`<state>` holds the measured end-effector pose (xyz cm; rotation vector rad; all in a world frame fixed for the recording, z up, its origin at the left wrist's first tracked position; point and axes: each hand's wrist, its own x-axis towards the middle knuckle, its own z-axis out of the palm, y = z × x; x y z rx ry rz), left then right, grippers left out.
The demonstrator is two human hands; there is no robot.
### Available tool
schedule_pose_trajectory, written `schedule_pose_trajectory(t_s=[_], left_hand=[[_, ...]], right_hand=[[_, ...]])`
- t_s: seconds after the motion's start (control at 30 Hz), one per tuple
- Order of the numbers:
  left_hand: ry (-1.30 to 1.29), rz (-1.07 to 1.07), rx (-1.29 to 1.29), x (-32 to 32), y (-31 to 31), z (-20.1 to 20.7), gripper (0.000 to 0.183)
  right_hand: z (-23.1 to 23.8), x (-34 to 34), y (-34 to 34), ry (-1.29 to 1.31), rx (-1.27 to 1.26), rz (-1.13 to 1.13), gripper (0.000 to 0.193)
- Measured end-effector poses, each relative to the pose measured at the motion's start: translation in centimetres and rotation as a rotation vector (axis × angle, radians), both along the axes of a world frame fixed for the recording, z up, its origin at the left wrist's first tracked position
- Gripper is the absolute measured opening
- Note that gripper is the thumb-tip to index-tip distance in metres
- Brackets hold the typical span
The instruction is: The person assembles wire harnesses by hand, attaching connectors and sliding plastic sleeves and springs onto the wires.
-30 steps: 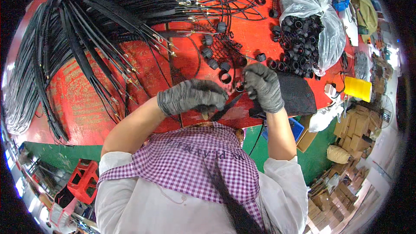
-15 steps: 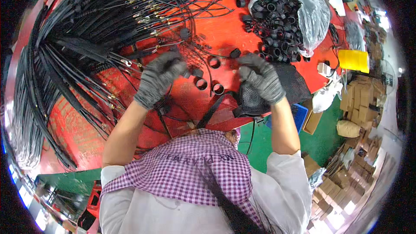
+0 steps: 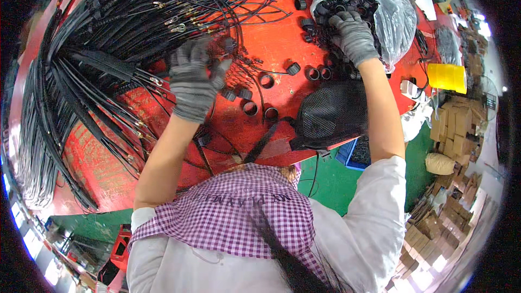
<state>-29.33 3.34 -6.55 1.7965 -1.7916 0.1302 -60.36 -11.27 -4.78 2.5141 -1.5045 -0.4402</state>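
Observation:
My left hand (image 3: 192,81), in a grey knit glove, is over the edge of a large bundle of black cables (image 3: 125,27). Its thumb stands apart from the fingers, and I see nothing held between them. At the right, my gloved right hand (image 3: 353,38) reaches onto a heap of black ring-shaped caps (image 3: 364,1) at the mouth of a clear plastic bag (image 3: 395,21). Its fingers are stretched over the caps, with the tips partly among them. Between my hands lie loose black rings, among them one ring (image 3: 266,80) and another ring (image 3: 249,107).
A black mesh pouch (image 3: 331,111) with a strap lies at the table's near edge. To the right are a yellow cylinder (image 3: 447,77) and a small white box (image 3: 408,88). A blue crate (image 3: 355,153) sits below the red table (image 3: 266,38). Cardboard pieces (image 3: 453,127) are stacked at the far right.
My right hand has moved up and right, from above the pouch to the heap of caps. My left hand has shifted slightly up and left, its fingers straightening. More loose rings show near the pouch.

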Motion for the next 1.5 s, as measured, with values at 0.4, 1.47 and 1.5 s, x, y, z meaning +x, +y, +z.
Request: schedule_pose_trajectory(t_s=[0.4,1.47,1.5], left_hand=[[1.299,-0.331,0.520,-10.4,-3.9,-1.5,0.075],[1.211,-0.248,0.572,0.8,16.5,-2.0,0.024],[1.051,-0.277,0.595,0.2,17.2,-2.6,0.023]], right_hand=[[-0.8,2.0,9.8,-1.550,0.293,-0.457,0.018],[-4.5,11.9,27.4,-1.520,0.581,-0.507,0.018],[-6.0,11.7,27.9,-1.531,0.631,-0.543,0.017]])
